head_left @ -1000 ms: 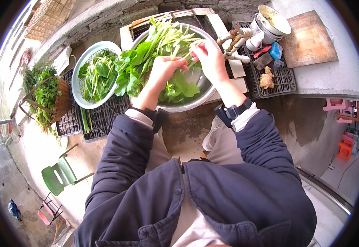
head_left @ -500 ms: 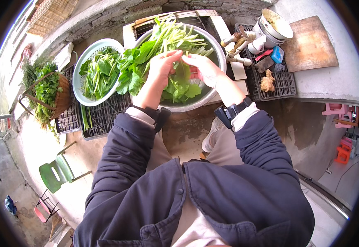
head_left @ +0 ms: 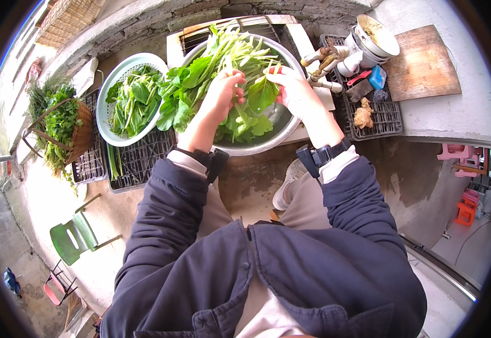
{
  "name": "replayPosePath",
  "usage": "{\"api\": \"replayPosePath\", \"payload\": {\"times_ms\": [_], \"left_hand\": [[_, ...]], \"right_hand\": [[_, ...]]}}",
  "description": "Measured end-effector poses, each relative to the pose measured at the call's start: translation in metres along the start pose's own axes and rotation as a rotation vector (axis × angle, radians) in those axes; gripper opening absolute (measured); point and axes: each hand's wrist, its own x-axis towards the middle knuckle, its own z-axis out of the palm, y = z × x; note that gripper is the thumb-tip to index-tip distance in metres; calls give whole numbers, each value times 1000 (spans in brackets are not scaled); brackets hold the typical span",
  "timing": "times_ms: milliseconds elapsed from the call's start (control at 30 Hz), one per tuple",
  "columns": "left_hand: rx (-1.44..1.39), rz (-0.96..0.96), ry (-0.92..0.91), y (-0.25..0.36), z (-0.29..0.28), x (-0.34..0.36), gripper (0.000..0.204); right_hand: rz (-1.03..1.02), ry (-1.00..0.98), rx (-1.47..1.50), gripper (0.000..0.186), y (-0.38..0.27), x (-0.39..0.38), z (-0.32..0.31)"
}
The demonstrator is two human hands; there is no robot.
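Head view. We take the large steel basin (head_left: 282,132) as our landmark; it sits on a slatted wooden rack and holds a heap of leafy greens (head_left: 211,84) with long pale stems fanning toward its far rim.

We find both hands over the basin. The left hand (head_left: 218,97) is closed on a bunch of the greens near the basin's middle, fingers curled round the stems. The right hand (head_left: 295,90) grips a single broad leaf (head_left: 261,94) between thumb and fingers, just right of the left hand; the two hands are close together but we cannot tell whether they touch. Each wrist carries a dark strap.

To the left of the basin, just beside it, stands a pale green colander (head_left: 112,90) holding more greens. Further left sits a wicker basket (head_left: 82,130) of fine-leaved herbs. Black plastic crates (head_left: 138,160) lie below the colander.

To the right of the basin we note a tap (head_left: 324,62), then stacked bowls (head_left: 376,38), a piece of ginger (head_left: 363,116) on a black crate, and a wooden cutting board (head_left: 423,65) on the concrete bench (head_left: 454,115).

Well below and left of the basin, a green chair (head_left: 72,240) stands on the floor.
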Motion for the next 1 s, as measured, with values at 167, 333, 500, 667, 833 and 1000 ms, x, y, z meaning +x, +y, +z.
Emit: {"api": "replayPosePath", "payload": {"times_ms": [167,333,500,667,833,1000], "left_hand": [[120,-15,-217,2,4,-6,24],[324,96,-243,1,7,-7,32],[225,46,-175,-1,4,-5,27],[64,-17,-294,-3,3,-3,27],[227,-47,-400,-5,8,-6,26],[309,-92,-371,-4,15,-9,25]], "right_hand": [[-26,114,-160,13,-8,-4,6],[-70,172,-292,14,-9,-4,4],[-154,156,-245,15,-5,3,-4],[-38,63,244,20,3,8,-3],[-104,112,-260,22,0,6,0],[-192,114,-523,17,2,8,1]]}}
